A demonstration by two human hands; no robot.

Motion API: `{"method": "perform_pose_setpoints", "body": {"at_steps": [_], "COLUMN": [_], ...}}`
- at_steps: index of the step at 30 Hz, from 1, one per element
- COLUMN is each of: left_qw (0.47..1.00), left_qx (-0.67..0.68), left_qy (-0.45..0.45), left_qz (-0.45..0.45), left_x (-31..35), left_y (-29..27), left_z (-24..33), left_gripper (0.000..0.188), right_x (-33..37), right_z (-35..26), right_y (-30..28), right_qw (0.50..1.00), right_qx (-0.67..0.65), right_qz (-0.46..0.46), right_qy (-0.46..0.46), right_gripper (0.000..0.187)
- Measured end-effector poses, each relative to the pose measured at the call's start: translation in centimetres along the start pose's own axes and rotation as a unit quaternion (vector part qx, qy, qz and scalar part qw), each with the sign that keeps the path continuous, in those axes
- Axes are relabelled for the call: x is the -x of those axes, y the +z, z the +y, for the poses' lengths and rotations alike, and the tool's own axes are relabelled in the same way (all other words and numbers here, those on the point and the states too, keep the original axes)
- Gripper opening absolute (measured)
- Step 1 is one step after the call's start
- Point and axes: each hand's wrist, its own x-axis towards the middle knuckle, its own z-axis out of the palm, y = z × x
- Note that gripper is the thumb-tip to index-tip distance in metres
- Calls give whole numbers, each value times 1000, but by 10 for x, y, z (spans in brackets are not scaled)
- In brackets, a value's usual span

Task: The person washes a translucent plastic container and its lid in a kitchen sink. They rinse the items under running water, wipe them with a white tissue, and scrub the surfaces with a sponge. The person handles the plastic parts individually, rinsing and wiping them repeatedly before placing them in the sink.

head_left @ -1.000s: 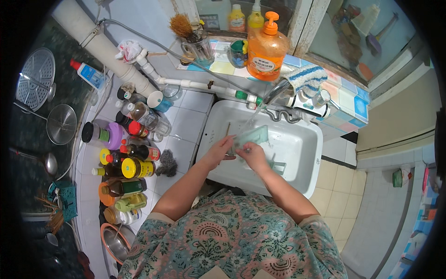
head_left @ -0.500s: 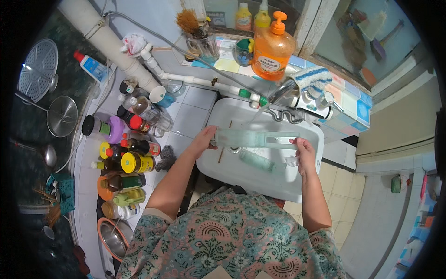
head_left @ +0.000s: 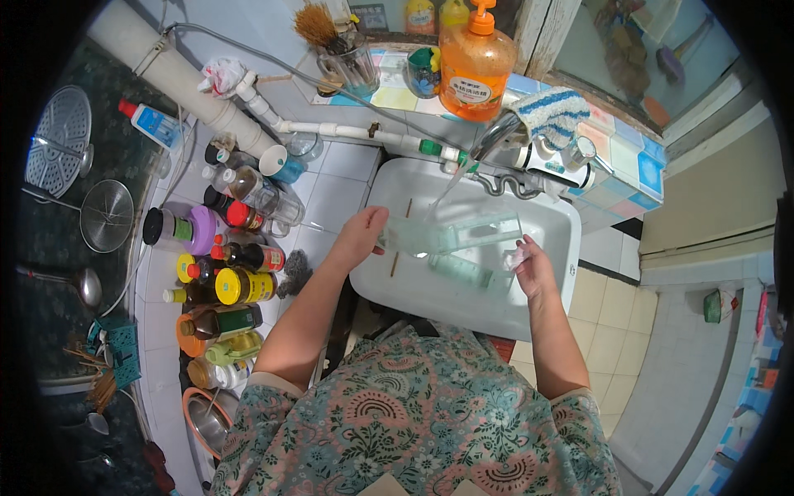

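Note:
My left hand (head_left: 361, 237) grips one end of a long, pale green translucent plastic piece (head_left: 407, 237) with an open rectangular frame at its far end. It is held over the white sink (head_left: 382, 291), slanting up to the right. Running water (head_left: 445, 192) from the chrome tap (head_left: 496, 135) falls onto or just behind it. To the right, my right hand (head_left: 538, 271) is closed on a crumpled white wad (head_left: 514, 259), apart from the plastic piece. Below lies a second translucent piece (head_left: 465, 271) in the sink.
Several bottles and jars, among them a yellow-lidded jar (head_left: 236, 285), crowd the left counter beside a dark scouring pad (head_left: 295, 273). An orange pump bottle (head_left: 475, 70) stands on the ledge behind the sink. A striped cloth (head_left: 552, 116) hangs over the tap.
My right hand has let go of the plastic piece's right end and moved slightly down. The piece has swung from level to slanting, its right end now higher. The view has shifted a little.

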Motion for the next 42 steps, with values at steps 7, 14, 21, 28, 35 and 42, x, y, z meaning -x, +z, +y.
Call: {"method": "perform_pose_setpoints", "body": {"at_steps": [7,14,21,28,35,42], "left_qw": [998,999,995,979,947,914], "left_qx": [-32,-25,27,-5,237,354], "left_qy": [22,19,28,113,5,-15], "left_qz": [49,7,-88,-171,-215,-197], "left_x": [8,14,25,21,-1,-5], "left_y": [10,24,26,35,47,50], "left_z": [8,27,56,-7,-12,-24], "left_gripper": [41,41,45,84,86,71], "right_x": [-6,-11,-18,6,35,64], "right_z": [39,51,38,37,38,8], "right_y": [-10,52,64,92,101,65], "right_qw": [995,972,961,986,986,974], "right_qx": [35,205,241,158,160,149], "right_qz": [1,-76,-71,-20,-49,-150], "right_qy": [91,90,115,54,13,75], "right_gripper": [53,43,39,35,37,49]}}
